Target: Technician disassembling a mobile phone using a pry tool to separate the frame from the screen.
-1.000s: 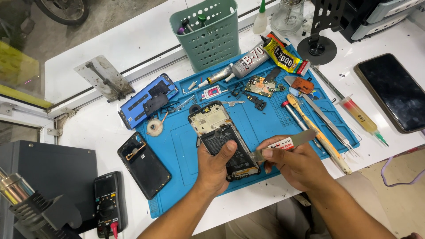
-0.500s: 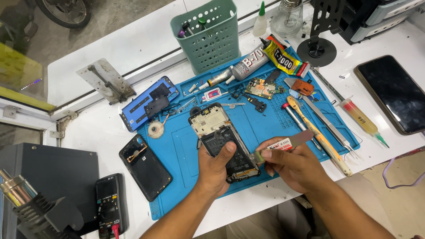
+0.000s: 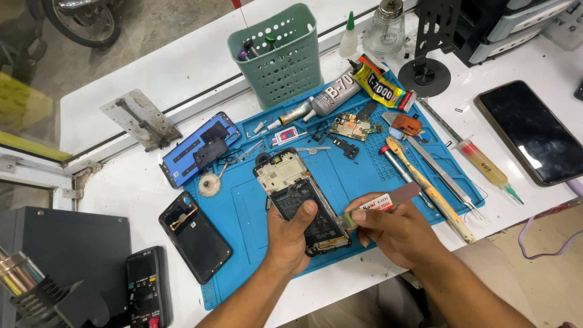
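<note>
Left hand (image 3: 291,234) gripping opened phone (image 3: 302,200) on blue mat (image 3: 243,212), thumb on its battery, right hand (image 3: 395,234) pinching flat pry tool (image 3: 382,203) with tip at phone's right edge, black back cover (image 3: 194,235) left, screwdrivers (image 3: 425,182) right, green basket (image 3: 279,54) behind.

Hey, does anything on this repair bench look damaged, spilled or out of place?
Nothing spilled. The phone under the left hand lies opened, insides bare; its black back cover lies off the blue mat, and the circuit board sits apart.
</note>
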